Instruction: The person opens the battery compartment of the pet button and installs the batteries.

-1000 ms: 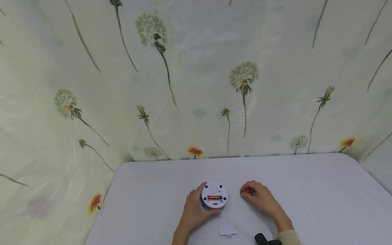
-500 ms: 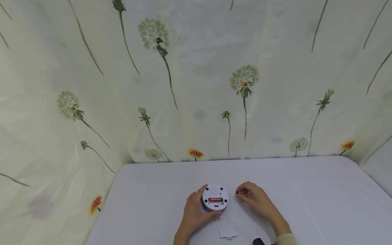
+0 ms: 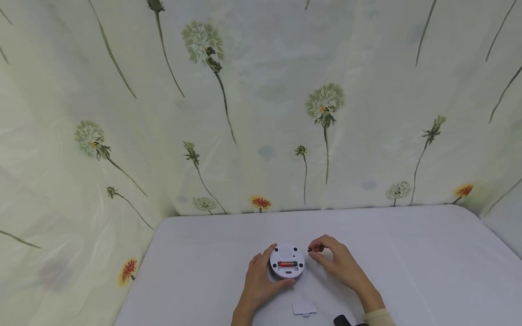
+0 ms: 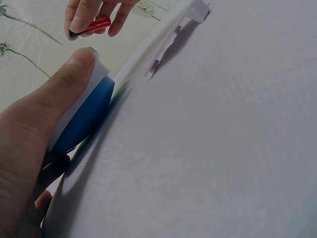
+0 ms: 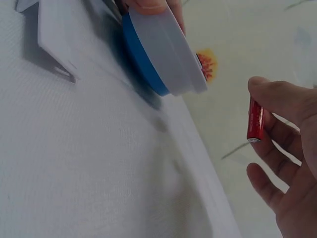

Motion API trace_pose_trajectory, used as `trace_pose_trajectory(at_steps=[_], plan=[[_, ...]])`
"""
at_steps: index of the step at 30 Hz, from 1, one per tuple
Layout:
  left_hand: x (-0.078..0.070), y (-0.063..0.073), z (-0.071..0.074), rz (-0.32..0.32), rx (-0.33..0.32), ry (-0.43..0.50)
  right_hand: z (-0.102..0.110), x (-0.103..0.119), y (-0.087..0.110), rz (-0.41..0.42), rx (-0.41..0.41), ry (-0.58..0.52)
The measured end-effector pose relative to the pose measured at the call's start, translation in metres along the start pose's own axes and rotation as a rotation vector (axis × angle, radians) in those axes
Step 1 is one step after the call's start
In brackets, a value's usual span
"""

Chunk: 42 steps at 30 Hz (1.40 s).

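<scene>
In the head view my left hand grips a round white device by its rim, thumb at the near side and fingers at the far left. The device's underside faces up, with dark feet, a speaker grille and an uncovered compartment where a red battery lies. The left wrist view shows its blue lower part. Just right of the device, my right hand pinches another red battery between thumb and fingers. That battery is raised above the table and apart from the device.
A small white battery cover lies on the white table, nearer to me than the device. A black object shows beside the right sleeve. A flower-printed curtain hangs behind the table.
My right hand has moved left and slightly up with its battery, closer to the device. My left hand keeps its grip on the device, and the cover has stayed in place.
</scene>
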<state>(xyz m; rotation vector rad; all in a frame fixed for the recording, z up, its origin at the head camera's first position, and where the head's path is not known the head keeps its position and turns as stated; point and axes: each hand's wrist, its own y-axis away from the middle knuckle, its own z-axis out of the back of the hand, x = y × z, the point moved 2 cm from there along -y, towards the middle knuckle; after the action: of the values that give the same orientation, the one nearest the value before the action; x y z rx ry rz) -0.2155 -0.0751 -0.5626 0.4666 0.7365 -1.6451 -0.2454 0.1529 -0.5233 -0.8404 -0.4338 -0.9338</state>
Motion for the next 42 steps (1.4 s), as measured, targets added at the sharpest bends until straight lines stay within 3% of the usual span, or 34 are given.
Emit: trace_pose_trajectory(at_steps=[8,16,25,33,42], plan=[[0.002,-0.001,0.000,-0.003,0.010,-0.006,-0.005,0.008,-0.003,0.004,0.002,-0.031],[0.002,0.000,0.000,-0.055,-0.018,-0.010,-0.016,0.018,-0.005,0.091,0.006,-0.074],[0.003,-0.001,0.000,-0.064,-0.003,0.007,-0.024,0.029,-0.007,0.140,0.068,-0.158],[0.006,0.000,-0.001,-0.086,-0.007,0.001,-0.032,0.041,-0.007,0.196,0.052,-0.145],[0.004,-0.001,-0.001,-0.067,-0.007,0.011,-0.038,0.033,-0.006,0.130,0.097,-0.126]])
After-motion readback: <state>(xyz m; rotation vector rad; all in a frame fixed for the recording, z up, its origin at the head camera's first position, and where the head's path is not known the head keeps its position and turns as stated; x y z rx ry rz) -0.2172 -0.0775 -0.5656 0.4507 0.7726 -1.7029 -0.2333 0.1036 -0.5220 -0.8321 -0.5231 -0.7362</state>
